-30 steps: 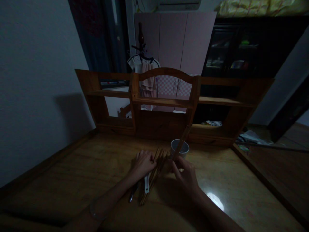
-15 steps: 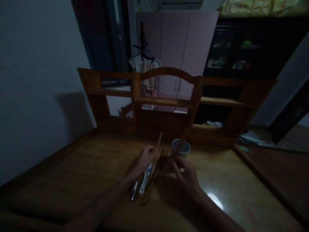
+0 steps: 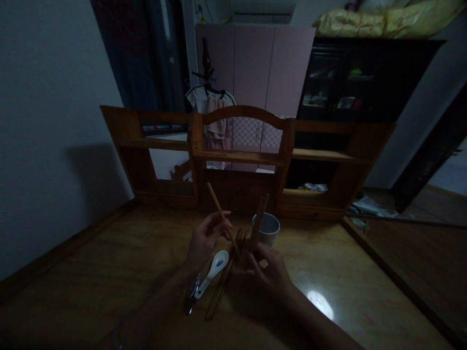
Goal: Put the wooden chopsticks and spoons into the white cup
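Observation:
My left hand (image 3: 203,238) pinches one wooden chopstick (image 3: 218,208), lifted off the table and tilted up to the left. My right hand (image 3: 269,270) grips a pair of chopsticks (image 3: 260,218) that stand upright beside a white cup (image 3: 269,228). Between my hands a bundle of several more chopsticks (image 3: 223,279) lies on the wooden table (image 3: 109,272). A white ceramic spoon (image 3: 213,271) with blue marks lies just left of the bundle, and a dark metal utensil (image 3: 191,294) lies beside it.
A wooden shelf unit (image 3: 237,155) stands along the table's far edge, right behind the cup. A grey wall runs along the left. Beyond the shelf are a pink wardrobe (image 3: 255,73), hanging clothes and a dark glass cabinet (image 3: 335,82). The room is dim.
My left hand has picked one chopstick out of the bundle and raised it, uncovering the white spoon. My right hand has stayed by the cup with its chopsticks. The view shifted slightly.

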### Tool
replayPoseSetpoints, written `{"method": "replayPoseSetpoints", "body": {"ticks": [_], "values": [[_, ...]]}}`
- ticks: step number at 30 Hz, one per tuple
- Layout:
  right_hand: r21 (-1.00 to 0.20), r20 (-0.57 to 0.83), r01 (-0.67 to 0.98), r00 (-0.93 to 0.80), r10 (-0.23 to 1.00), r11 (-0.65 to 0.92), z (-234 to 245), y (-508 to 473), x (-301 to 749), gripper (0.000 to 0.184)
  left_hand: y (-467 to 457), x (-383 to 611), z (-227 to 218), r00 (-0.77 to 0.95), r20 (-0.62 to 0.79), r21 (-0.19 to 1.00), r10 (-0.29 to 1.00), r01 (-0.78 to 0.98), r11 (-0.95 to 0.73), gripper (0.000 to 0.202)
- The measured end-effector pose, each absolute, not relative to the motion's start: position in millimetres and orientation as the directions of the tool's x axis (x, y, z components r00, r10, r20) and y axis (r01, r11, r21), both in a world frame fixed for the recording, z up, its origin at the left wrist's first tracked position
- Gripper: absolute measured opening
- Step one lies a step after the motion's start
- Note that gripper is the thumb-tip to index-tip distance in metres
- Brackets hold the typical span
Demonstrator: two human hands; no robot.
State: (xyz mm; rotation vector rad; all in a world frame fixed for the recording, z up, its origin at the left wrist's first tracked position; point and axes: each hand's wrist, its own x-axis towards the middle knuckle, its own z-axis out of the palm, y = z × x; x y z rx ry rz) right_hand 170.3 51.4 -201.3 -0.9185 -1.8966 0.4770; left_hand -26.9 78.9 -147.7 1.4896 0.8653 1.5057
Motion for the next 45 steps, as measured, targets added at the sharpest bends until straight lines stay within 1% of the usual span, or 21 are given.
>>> {"method": "replayPoseSetpoints", "body": {"ticks": [5,9,14,17,21,27,33,40,45], "values": [[-0.649,0.586,0.362,-0.324,0.743,0.669,-200,50,171,0.014,70,-19,-163,0.049,0.485,0.873,0.873,0.037,-0.487,0.017],[-0.653,0.573,0.318,-0.386,0.723,0.688,-197,48,170,0.013,71,-14,-173,0.127,0.521,0.83,0.844,0.155,-0.536,0.013],[-0.635,0.563,0.356,-0.395,0.726,0.686,-202,50,171,0.015,72,-10,-181,0.213,0.56,0.769,0.801,0.225,-0.598,0.011],[-0.634,0.543,0.377,-0.405,0.736,0.675,-204,53,173,0.017,72,-9,-183,0.239,0.551,0.764,0.799,0.241,-0.599,0.012],[-0.658,0.52,0.367,-0.41,0.749,0.657,-202,54,175,0.018,72,-10,-184,0.26,0.535,0.779,0.804,0.216,-0.588,0.015],[-0.683,0.502,0.318,-0.449,0.739,0.658,-200,57,176,0.016,73,-9,-182,0.331,0.519,0.78,0.788,0.195,-0.595,0.019],[-0.677,0.505,0.321,-0.452,0.735,0.662,-201,59,177,0.017,76,-10,-183,0.372,0.444,0.859,0.815,0.082,-0.506,0.021],[-0.7,0.521,0.276,-0.432,0.736,0.658,-197,59,175,0.015,79,-8,-187,0.362,0.42,0.901,0.832,-0.056,-0.431,0.017],[-0.764,0.45,0.237,-0.47,0.759,0.6,-198,61,176,0.02,81,-9,-190,0.394,0.347,0.936,0.851,-0.088,-0.341,0.021]]}}
